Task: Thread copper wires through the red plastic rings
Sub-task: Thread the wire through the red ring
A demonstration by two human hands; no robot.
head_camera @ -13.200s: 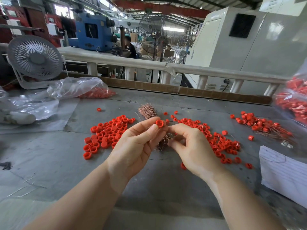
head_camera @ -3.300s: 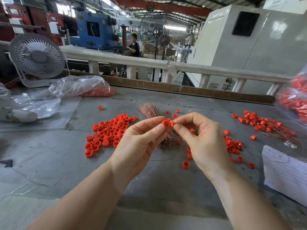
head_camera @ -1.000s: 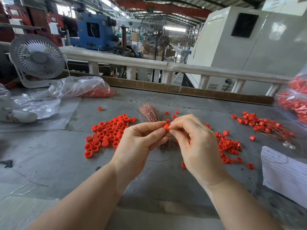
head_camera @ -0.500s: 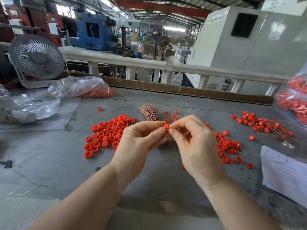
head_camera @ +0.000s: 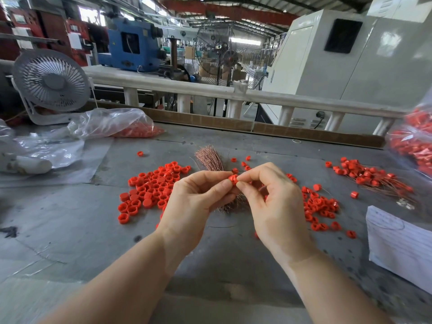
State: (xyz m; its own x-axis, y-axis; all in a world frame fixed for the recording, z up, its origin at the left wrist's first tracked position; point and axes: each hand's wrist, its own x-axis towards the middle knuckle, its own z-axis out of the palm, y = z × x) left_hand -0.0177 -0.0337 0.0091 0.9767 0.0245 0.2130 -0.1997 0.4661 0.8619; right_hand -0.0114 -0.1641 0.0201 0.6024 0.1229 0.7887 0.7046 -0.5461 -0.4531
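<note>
Both hands raised over the middle of the grey table [head_camera: 70, 230]. My left hand [head_camera: 194, 202] pinches a red ring [head_camera: 233, 178] between thumb and forefinger. My right hand [head_camera: 275, 206] meets it from the right, thumb and forefinger tips closed together right against the ring; whether a wire sits between them I cannot tell, too fine to see.

Copper wire bundle [head_camera: 209, 157] lies on the table just beyond and under my hands, far end fanned out. Loose ring pile [head_camera: 152, 188] to the left of my hands, second loose pile [head_camera: 320, 206] to the right. Far right: rings with wires in them [head_camera: 371, 176], heaped together.

Far left: clear bag of red rings [head_camera: 117, 123], white fan [head_camera: 50, 80] behind it. Near right edge: white paper [head_camera: 397, 242].
</note>
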